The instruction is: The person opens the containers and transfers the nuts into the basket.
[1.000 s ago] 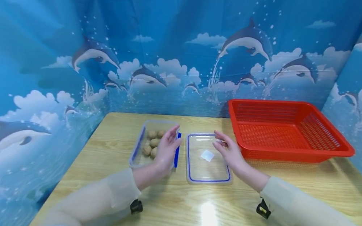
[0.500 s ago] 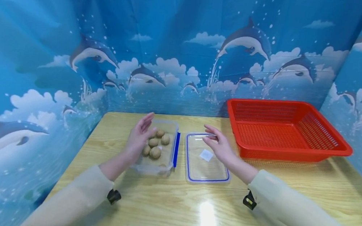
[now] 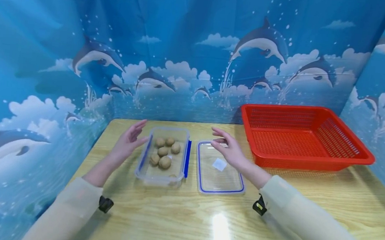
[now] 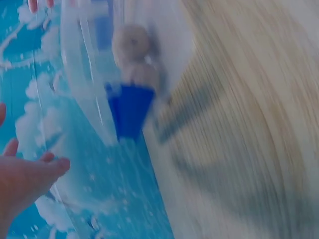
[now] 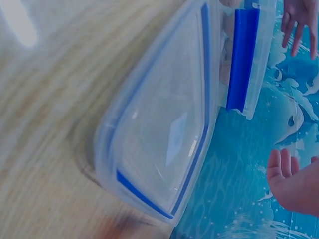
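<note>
A clear plastic food container with blue side clips stands left of centre on the table. Several round tan-brown items, each roughly walnut-sized, lie inside; their exact kind cannot be told. To its right lies the container's clear lid, its blue seal facing up and a small white square on it. My left hand hovers at the container's left side, fingers relaxed and holding nothing. Above the lid's far right part is my right hand, also holding nothing, its fingers loosely bent.
A red slotted plastic basket stands at the back right, beyond the lid. Behind the wooden table hangs a blue curtain printed with dolphins. Light glares off the table's near middle.
My left hand has moved left, from over the container's right side to beyond its left side. My right hand has shifted slightly left above the lid. Container, lid and basket stay put.
</note>
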{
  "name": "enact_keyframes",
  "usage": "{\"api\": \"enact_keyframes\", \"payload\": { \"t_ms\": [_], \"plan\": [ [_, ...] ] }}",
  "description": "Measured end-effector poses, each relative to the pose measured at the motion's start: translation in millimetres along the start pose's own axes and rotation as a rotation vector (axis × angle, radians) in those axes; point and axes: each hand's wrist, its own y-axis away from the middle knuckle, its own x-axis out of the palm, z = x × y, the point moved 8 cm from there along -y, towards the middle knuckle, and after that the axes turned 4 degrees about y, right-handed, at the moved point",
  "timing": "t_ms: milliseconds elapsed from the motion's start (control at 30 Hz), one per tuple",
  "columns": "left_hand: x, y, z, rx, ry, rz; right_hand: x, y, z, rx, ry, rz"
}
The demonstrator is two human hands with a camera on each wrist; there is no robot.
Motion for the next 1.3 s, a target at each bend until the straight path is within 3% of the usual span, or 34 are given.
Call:
{"api": "enact_keyframes", "payload": {
  "t_ms": [167, 333, 667, 900, 1300],
  "plan": [
    [-12.8, 2.7, 15.0, -0.019, -0.064, 0.077, 1, -5.2, 2, 0.007, -0.012, 0.046],
    [-17.5, 9.7, 37.0, -0.094, -0.101, 0.197, 4, -7.3, 8, -0.014, -0.005, 0.095],
    [-12.8, 18.1, 68.8, -0.213, 0.041, 0.388, 12, -14.1, 16, -0.073, 0.004, 0.214],
    [-10.2, 19.8, 76.0, -0.281, 0.08, 0.418, 26, -24.6, 23, -0.113, 0.049, 0.305],
    [-8.2, 18.2, 78.2, -0.394, 0.054, 0.476, 67, -46.8, 35, -0.183, 0.121, 0.461]
  ]
}}
